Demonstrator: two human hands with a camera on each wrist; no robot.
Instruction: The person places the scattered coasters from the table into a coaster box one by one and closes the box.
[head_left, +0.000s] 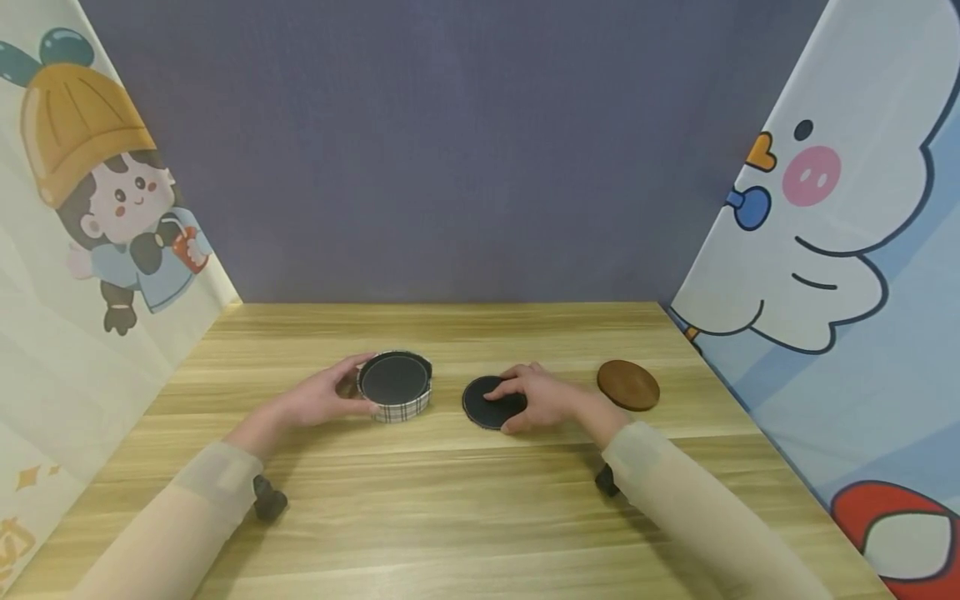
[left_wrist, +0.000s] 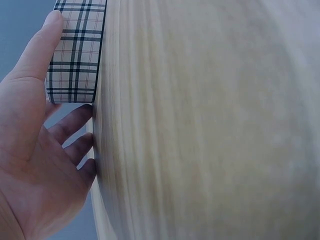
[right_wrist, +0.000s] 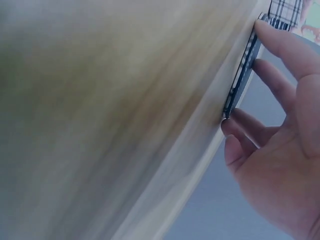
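Note:
A round plaid coaster holder (head_left: 401,410) stands left of the table's middle, with a black disc (head_left: 394,379) filling its top. My left hand (head_left: 326,397) grips it from the left, thumb along the near side and fingers round the far side. In the left wrist view the thumb lies on the plaid wall (left_wrist: 77,55). To the right, my right hand (head_left: 546,397) holds a round black coaster (head_left: 482,404) by its edges, with one finger over its top. The right wrist view shows this coaster (right_wrist: 243,70) edge-on, thumb and fingertips at its rim, close to the tabletop.
A round brown wooden disc (head_left: 628,385) lies on the wood-grain table (head_left: 420,517), right of my right hand. A grey-blue panel (head_left: 450,150) rises behind the table. Cartoon-printed panels stand on the left and right.

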